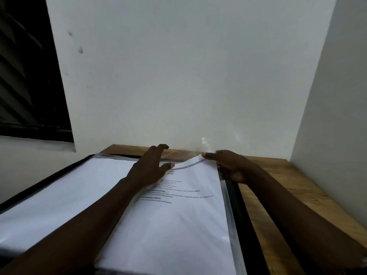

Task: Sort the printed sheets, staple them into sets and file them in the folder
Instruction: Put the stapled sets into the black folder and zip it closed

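Note:
An open black folder point(237, 197) lies on the wooden table, with clear plastic sleeves on both sides. White sheets point(63, 193) fill the left side. A printed sheet point(184, 215) with lines of text lies on the right side. My left hand point(149, 167) rests flat near the top of that printed sheet, fingers reaching toward the far edge. My right hand point(228, 163) pinches the lifted top edge of the clear sleeve point(204, 144) at the sheet's upper right corner. No stapler is in view.
The wooden table point(278, 185) stands in a corner, with a white wall right behind it and another wall to the right. A dark window point(27, 76) is at the upper left. Bare wood shows to the right of the folder.

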The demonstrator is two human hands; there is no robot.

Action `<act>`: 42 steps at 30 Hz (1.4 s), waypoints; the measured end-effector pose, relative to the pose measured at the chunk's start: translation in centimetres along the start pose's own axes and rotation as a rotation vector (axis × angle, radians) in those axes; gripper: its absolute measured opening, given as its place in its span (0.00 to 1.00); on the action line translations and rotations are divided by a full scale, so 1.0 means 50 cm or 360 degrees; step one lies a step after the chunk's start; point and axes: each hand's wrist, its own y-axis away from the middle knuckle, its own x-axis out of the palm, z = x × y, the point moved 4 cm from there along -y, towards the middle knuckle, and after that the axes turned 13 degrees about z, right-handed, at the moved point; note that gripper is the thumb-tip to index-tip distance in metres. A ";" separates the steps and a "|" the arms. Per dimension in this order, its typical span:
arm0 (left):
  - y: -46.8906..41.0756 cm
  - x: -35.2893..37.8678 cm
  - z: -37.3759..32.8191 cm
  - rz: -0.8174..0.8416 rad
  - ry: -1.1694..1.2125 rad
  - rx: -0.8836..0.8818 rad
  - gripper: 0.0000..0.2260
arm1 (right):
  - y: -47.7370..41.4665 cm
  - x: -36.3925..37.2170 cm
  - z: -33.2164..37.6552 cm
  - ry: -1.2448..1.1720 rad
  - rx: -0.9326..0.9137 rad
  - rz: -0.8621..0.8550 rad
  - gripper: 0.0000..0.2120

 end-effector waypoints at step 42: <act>0.383 -0.266 0.353 -0.0028 0.0401 -0.0767 0.24 | -0.029 0.605 -0.026 0.1959 -0.0234 0.0105 0.32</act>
